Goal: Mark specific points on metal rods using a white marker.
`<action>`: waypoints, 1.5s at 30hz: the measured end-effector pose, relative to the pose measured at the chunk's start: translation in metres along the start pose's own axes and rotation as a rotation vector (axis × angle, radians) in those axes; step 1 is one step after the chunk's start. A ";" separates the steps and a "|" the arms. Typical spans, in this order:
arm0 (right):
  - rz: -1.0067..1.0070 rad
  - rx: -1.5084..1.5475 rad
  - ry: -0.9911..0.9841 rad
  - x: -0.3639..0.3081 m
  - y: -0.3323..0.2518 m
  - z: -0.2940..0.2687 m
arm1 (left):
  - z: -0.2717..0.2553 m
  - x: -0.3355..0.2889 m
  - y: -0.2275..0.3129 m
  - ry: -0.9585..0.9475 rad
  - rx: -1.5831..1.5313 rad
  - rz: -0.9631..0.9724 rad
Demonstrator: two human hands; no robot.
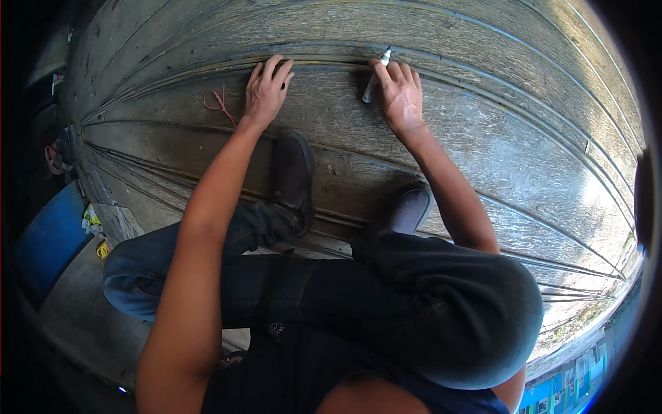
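Under the left hand (267, 91), with fingers bent, pass long thin rods (327, 63); whether it grips them, I cannot tell. The right hand (401, 95) is closed around a marker (369, 90). Red string (221, 106) lies just left of the left hand.

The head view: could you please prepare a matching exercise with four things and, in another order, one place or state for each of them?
1. marker
2. string
3. left hand
4. shoes

A. fingertips at the long rods
B. dark, between the two forearms
C. gripped in the right hand
D. pinkish, lying loose on the ground

Right pairs: 1-C, 2-D, 3-A, 4-B.
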State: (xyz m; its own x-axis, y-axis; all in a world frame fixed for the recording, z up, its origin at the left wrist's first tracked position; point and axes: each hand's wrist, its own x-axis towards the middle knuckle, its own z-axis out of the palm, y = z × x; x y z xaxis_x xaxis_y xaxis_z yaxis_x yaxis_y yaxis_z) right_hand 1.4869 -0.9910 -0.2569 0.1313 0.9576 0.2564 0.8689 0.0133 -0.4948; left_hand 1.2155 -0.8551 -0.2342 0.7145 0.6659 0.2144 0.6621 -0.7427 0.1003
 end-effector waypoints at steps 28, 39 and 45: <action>0.190 0.156 0.232 -0.046 0.066 -0.059 | 0.000 0.005 -0.006 -0.069 0.138 0.159; 0.221 -0.070 0.162 -0.081 0.140 -0.096 | 0.047 0.062 0.172 -0.072 -0.300 0.320; 0.298 -0.118 0.092 -0.114 0.129 -0.088 | 0.053 0.038 0.193 -0.093 -0.299 0.241</action>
State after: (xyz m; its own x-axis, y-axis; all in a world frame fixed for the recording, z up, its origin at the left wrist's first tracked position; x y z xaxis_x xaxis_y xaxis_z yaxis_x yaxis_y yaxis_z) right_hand 1.6254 -1.1238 -0.2771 0.4258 0.8843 0.1916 0.8343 -0.3017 -0.4613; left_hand 1.3831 -0.9695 -0.2584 0.8681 0.4629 0.1789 0.3871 -0.8572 0.3395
